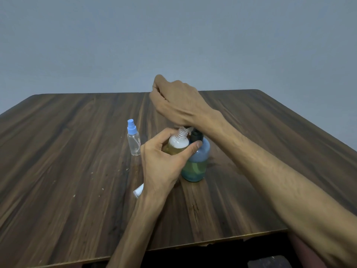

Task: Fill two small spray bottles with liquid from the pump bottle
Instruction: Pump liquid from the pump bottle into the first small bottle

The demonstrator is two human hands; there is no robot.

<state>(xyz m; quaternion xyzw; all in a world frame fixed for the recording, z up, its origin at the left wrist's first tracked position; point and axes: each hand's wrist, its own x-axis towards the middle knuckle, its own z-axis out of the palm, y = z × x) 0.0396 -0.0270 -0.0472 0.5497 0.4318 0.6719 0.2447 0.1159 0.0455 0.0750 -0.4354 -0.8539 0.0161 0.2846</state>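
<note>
Blue-capped spray bottle (pixel 133 140), upright on the wooden table (pixel 77 151), well left of the pump bottle (pixel 197 161). Left hand (pixel 164 163) curled round an uncapped spray bottle (pixel 177 145), touching the pump bottle's left side, holding yellowish liquid under foam. Right hand (pixel 177 101) above the pump head, fingers curled; grip cannot be told.

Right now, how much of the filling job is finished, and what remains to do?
Nothing looks finished. In hand: the left hand holds an uncapped spray bottle, partly filled with yellowish liquid and foam, against the blue pump bottle, while the right hand presses on the pump. Left: topping it up, capping it, then filling the capped spray bottle, which looks empty, standing on the table.
</note>
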